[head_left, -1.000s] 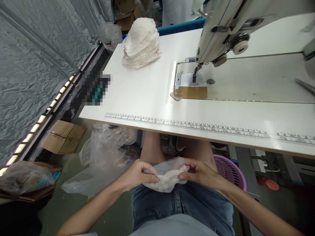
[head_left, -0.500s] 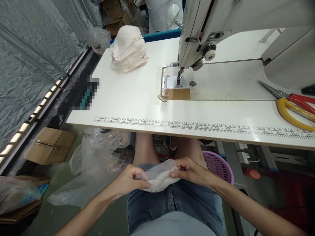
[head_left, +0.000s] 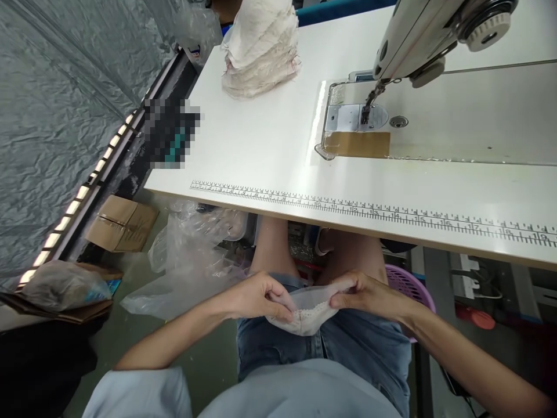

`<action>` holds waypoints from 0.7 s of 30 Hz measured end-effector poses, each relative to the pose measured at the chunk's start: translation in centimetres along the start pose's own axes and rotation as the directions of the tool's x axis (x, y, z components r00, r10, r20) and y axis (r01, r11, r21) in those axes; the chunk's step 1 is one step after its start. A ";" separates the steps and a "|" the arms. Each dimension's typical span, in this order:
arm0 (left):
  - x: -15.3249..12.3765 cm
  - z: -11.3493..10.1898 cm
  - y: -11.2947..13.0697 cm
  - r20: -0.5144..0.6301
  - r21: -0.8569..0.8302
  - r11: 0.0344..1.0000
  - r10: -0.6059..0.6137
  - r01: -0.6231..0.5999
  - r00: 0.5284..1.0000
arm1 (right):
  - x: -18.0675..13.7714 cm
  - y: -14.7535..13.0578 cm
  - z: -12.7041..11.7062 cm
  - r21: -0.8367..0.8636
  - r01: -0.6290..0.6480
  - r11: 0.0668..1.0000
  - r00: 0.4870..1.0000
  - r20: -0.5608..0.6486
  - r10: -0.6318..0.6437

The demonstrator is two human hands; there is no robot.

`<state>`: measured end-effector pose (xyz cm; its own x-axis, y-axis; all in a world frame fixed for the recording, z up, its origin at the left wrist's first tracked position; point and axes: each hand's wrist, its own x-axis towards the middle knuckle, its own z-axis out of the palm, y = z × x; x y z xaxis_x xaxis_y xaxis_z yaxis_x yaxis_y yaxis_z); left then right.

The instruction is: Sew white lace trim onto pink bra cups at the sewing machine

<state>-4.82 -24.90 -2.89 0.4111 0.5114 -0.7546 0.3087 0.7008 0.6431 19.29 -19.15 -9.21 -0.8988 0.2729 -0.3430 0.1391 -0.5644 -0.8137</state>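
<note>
Over my lap I hold a small sheer white fabric piece (head_left: 310, 310) with a lace-trimmed edge. My left hand (head_left: 256, 296) pinches its left end with closed fingers. My right hand (head_left: 363, 295) pinches the right end in the same way. Both hands sit below the front edge of the white sewing table (head_left: 270, 145), above my denim shorts (head_left: 361, 354). The sewing machine (head_left: 435, 35) stands on the table at upper right, its needle (head_left: 368, 107) over the metal plate. A stack of similar white fabric pieces (head_left: 261, 49) rests on the table's far left.
A printed ruler strip (head_left: 369, 209) runs along the table's front edge. Clear plastic bags (head_left: 191, 261) and a cardboard box (head_left: 122, 223) lie on the floor to my left. A purple basket (head_left: 411, 284) sits by my right knee. Grey sheeting (head_left: 56, 104) hangs on the left.
The camera swung right and tipped down, so the scissors left the view. My hands have drawn closer together on the fabric piece, which now sags between them.
</note>
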 end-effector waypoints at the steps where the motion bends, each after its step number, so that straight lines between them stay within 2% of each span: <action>1: 0.1 0.1 0.0 0.014 -0.005 1.000 0.001 -0.001 1.000 | 0.1 -0.2 0.1 -0.029 -0.001 1.000 1.000 0.013 0.001; 6: 0.4 0.2 -0.3 0.011 0.031 0.999 0.026 -0.027 1.000 | 0.9 -0.9 0.8 -0.194 -0.002 0.981 1.000 0.020 0.006; 14: 0.3 -0.2 -0.9 0.023 0.050 0.999 0.017 -0.018 1.000 | 0.6 -1.4 1.1 -0.218 -0.002 0.976 0.999 0.035 0.010; 19: 0.5 0.1 -0.5 0.050 0.060 0.996 0.056 -0.059 0.997 | 1.3 -1.5 1.9 -0.390 0.062 0.919 0.996 0.085 -0.031; 21: 0.4 -0.1 -0.5 0.044 0.124 0.987 0.093 -0.098 0.995 | 1.5 -1.5 2.0 -0.417 0.077 0.906 0.996 0.080 -0.048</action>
<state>-4.85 -24.98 -3.52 0.4754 0.5523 -0.6848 0.3708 0.5800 0.7253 16.94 -19.45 -7.53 -0.9349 0.2363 -0.2649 0.2298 -0.1656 -0.9590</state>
